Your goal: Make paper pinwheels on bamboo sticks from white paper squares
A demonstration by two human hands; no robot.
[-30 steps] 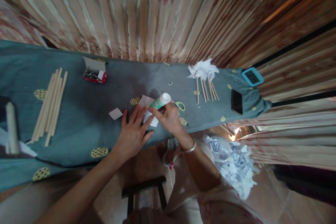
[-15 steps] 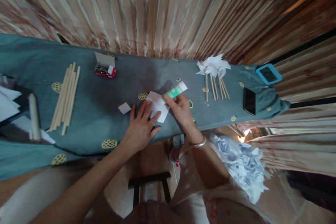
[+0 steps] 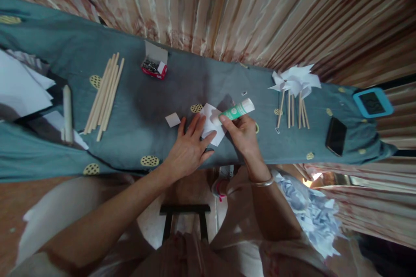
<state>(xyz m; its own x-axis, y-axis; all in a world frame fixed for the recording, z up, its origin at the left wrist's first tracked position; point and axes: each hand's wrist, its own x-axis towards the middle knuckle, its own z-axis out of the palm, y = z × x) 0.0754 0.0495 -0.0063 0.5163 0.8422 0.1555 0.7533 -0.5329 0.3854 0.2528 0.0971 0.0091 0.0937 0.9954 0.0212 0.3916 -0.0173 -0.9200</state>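
A small white sheet of paper (image 3: pixel 212 125) lies on the cloth-covered table in front of me. My left hand (image 3: pixel 190 146) rests on its left side with the fingers spread. In my right hand (image 3: pixel 243 135) is a green and white glue stick (image 3: pixel 238 110), held at a slant with its lower end at the paper. The hand partly hides where the stick meets the sheet. A smaller white paper square (image 3: pixel 173 120) sits just left of my left fingertips.
Wooden sticks (image 3: pixel 105 97) and an open red box of small metal pieces (image 3: pixel 154 60) stand to the left. Paper pinwheels (image 3: pixel 296 81), a black phone (image 3: pixel 336 136) and a blue-framed timer (image 3: pixel 373 102) lie to the right. Beside my leg is a bag of folded paper (image 3: pixel 312 212).
My view has shifted, so the table's things appear further right. The glue stick stays in my right hand over the paper, and my left hand still rests on the sheet.
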